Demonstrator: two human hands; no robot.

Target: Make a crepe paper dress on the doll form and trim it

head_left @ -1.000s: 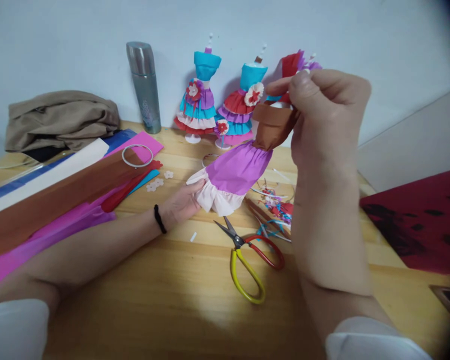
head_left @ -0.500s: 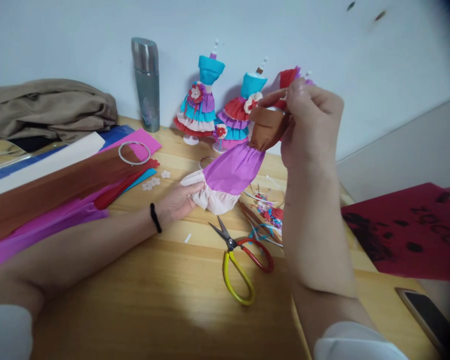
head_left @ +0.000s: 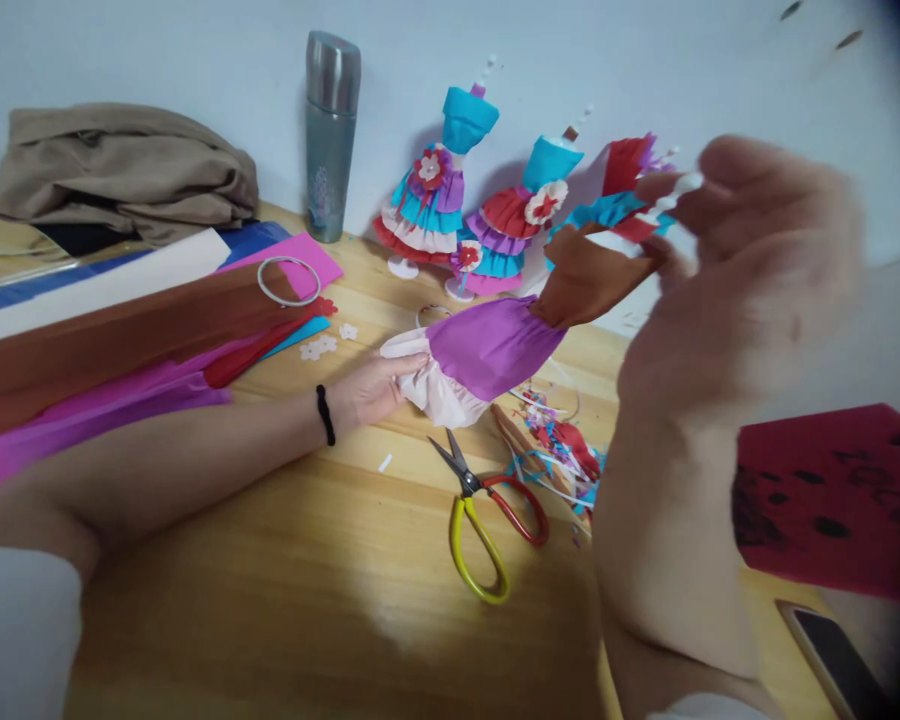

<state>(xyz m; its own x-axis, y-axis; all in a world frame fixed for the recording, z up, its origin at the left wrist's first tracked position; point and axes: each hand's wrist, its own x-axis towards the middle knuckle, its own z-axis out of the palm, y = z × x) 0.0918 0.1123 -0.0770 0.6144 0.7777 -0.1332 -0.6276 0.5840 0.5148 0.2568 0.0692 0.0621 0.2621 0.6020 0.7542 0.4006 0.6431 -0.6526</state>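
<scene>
Left hand grips dress; right hand blurred, grip I cannot tell; bottle near back edge of desk

I record scissors on the bench before the held dress, trimmings beyond them to the right. Behind, I log a flask left of the standing mannequins.

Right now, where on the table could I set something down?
Bare table lies on the near side, between the left arm and scissors. Crowded: coloured sheets at left, dressed figures and bottle behind, scraps beyond and right of the scissors.
</scene>
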